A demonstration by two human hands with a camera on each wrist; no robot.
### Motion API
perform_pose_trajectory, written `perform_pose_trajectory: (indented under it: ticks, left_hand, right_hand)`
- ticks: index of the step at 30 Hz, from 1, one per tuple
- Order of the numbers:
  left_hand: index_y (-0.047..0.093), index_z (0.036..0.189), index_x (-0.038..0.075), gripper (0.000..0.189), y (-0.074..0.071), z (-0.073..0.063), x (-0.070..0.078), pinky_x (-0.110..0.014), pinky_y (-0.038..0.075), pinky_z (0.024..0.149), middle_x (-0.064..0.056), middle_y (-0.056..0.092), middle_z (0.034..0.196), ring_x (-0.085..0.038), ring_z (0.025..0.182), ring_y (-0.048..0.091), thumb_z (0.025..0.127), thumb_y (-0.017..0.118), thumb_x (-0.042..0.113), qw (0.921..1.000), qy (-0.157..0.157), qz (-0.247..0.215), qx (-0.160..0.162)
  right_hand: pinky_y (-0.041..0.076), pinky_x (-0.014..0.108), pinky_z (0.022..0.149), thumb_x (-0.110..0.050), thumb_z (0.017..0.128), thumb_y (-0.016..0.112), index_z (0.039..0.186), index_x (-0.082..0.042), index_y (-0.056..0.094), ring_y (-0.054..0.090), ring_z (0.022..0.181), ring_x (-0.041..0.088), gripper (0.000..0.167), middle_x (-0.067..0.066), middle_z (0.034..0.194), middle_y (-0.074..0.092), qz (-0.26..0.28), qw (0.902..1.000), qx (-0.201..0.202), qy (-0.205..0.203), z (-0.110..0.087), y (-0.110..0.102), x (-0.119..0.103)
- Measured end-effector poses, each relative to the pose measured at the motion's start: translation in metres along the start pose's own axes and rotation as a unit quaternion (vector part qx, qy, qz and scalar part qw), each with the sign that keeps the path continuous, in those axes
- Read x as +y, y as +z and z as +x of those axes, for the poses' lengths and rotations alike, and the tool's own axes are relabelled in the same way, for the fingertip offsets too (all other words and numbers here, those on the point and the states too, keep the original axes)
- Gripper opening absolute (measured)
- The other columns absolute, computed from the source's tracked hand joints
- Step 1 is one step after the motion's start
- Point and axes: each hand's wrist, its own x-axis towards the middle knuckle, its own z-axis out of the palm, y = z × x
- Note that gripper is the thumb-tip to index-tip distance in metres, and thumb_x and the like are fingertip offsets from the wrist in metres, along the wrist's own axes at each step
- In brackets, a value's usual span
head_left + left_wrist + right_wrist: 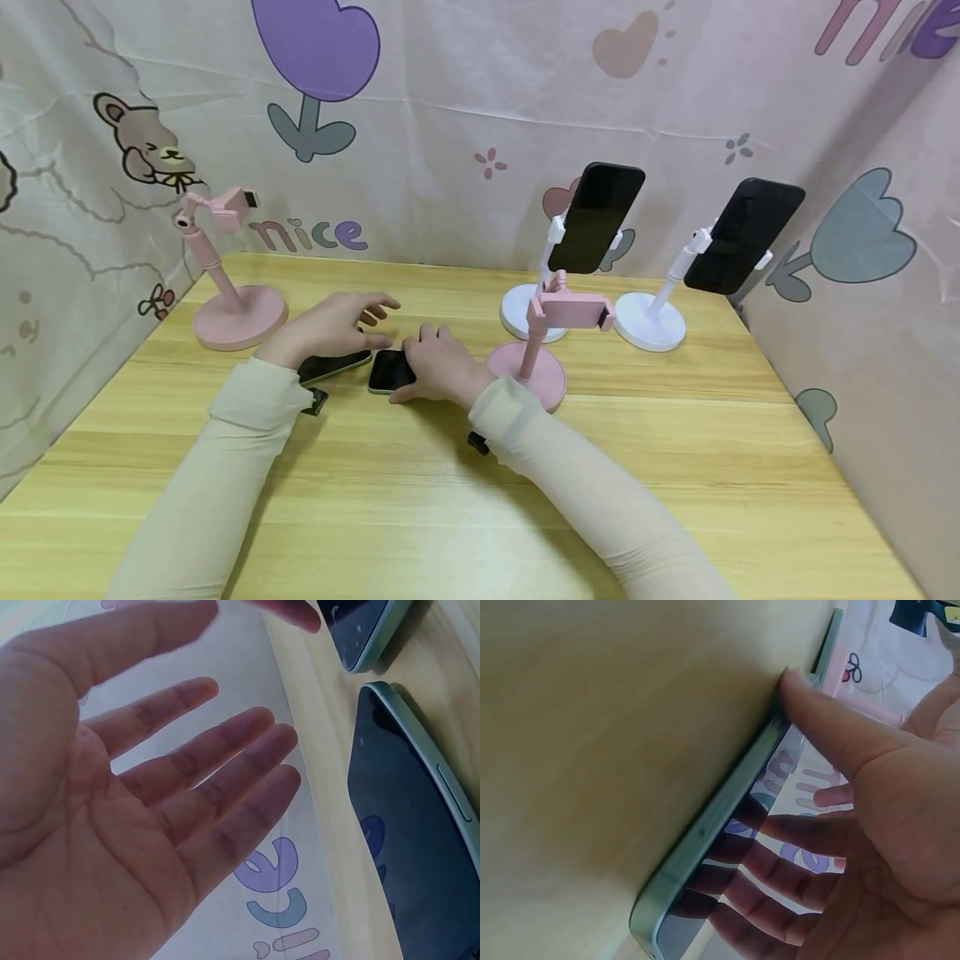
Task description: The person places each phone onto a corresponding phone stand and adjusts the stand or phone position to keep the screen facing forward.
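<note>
A dark-screened phone [386,372] with a pale green edge lies flat on the table. My right hand [442,364] spans it, thumb [825,720] at the near edge and fingers [772,877] at the far edge, mirrored in the screen. The fingertips' contact is hard to make out. To the left lies a second pale-green-edged phone [337,364], screen up. Just above this one my left hand [333,323] hovers, fingers spread and palm bare in the left wrist view. Beside my right wrist stands a pink phone stand [527,375] with an unfilled clamp.
Another pink stand [240,317] is at the back left, its clamp unfilled. At the back right, two white stands [651,321] each hold a tilted black phone [600,218]. A printed curtain [450,125] hangs along the back and sides of the wooden table [390,517].
</note>
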Motion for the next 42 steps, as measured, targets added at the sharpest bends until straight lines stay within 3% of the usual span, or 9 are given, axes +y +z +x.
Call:
perform_pose_trajectory:
  ticks: [6, 15, 24, 33, 42]
  left_hand:
    - [0.057, 0.151, 0.005, 0.057, 0.0, 0.001, 0.0, -0.063, 0.054, 0.109, -0.028, 0.067, 0.141, -0.046, 0.129, 0.067, 0.102, 0.076, 0.025, 1.0, -0.003, 0.006, 0.005]
    - [0.057, 0.151, 0.006, 0.058, -0.001, 0.0, 0.002, -0.062, 0.055, 0.109, -0.028, 0.067, 0.142, -0.045, 0.129, 0.068, 0.101, 0.077, 0.028, 0.9999, -0.005, -0.012, -0.001]
    - [0.058, 0.151, 0.012, 0.056, -0.005, -0.002, 0.005, -0.064, 0.052, 0.112, -0.024, 0.067, 0.143, -0.04, 0.129, 0.069, 0.102, 0.076, 0.031, 0.9995, -0.004, -0.031, -0.003]
    - [0.058, 0.152, 0.012, 0.057, -0.01, -0.004, 0.015, -0.064, 0.054, 0.11, -0.023, 0.068, 0.143, -0.04, 0.129, 0.07, 0.102, 0.077, 0.031, 0.999, 0.013, -0.041, -0.005]
    - [0.063, 0.147, 0.009, 0.049, -0.014, -0.006, 0.02, -0.059, 0.058, 0.105, -0.016, 0.075, 0.133, -0.037, 0.122, 0.073, 0.103, 0.075, 0.028, 0.9985, 0.016, -0.04, 0.034]
  right_hand:
    - [0.061, 0.039, 0.094, -0.077, 0.089, 0.071, 0.145, -0.014, 0.064, 0.057, 0.113, 0.026, 0.084, 0.011, 0.134, 0.061, -0.007, 0.9999, -0.008, -0.001, -0.002, 0.001, 0.0]
    - [0.063, 0.038, 0.09, -0.08, 0.082, 0.077, 0.146, -0.02, 0.066, 0.064, 0.113, 0.025, 0.088, 0.008, 0.133, 0.066, 0.001, 0.9998, 0.016, -0.011, -0.004, 0.004, -0.001]
    - [0.064, 0.037, 0.076, -0.076, 0.081, 0.081, 0.122, -0.017, 0.077, 0.068, 0.096, 0.019, 0.071, 0.003, 0.117, 0.072, -0.01, 0.9983, 0.034, -0.047, -0.009, 0.006, -0.007]
    - [0.061, 0.03, 0.074, -0.079, 0.08, 0.078, 0.114, -0.017, 0.076, 0.07, 0.086, 0.013, 0.071, -0.002, 0.107, 0.074, -0.034, 0.9937, 0.059, -0.09, -0.014, 0.009, -0.008]
    - [0.058, 0.028, 0.072, -0.078, 0.08, 0.08, 0.125, -0.014, 0.071, 0.067, 0.089, 0.011, 0.078, -0.002, 0.113, 0.071, 0.021, 0.9941, 0.06, -0.088, -0.026, 0.007, -0.004]
